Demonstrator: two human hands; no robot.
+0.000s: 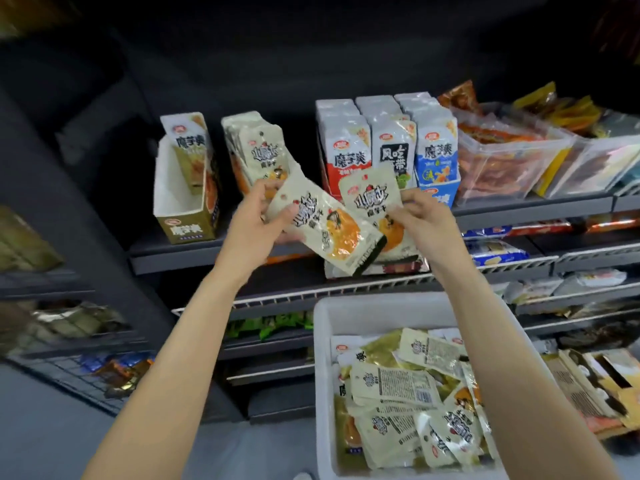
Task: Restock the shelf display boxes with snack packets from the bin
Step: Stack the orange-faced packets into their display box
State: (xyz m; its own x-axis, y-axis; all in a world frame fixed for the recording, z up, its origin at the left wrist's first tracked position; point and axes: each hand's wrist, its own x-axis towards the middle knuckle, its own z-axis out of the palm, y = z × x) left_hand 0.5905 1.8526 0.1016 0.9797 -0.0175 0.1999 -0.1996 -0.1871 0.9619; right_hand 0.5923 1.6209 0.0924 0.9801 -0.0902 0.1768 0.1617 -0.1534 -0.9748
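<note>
1. A cream snack packet (325, 226) is held in the left hand (254, 220), its fingers curled round the packet's upper left end; the packet is tilted, its printed face turned up, probably so that its orientation can be checked before shelving.
2. A second packet (372, 199) of the same kind is pinched by the right hand (424, 220) at its right edge and is kept nearly upright, overlapped in part by the first packet.
3. Both packets are held in front of the shelf (194, 252), just below a leaning row of matching packets (258, 150); that row is judged to be their destination, since the printing matches.
4. An olive display box (183, 199) is seen to the left of that row, nearly empty, with one tall packet standing at its back.
5. Three full boxes of upright packets (388, 143) are set to the right, which suggests that side needs nothing.
6. The white bin (323, 375) is placed below the right forearm, well under the shelf, and many packets are left in it lying loose, so the restocking is judged far from finished.
</note>
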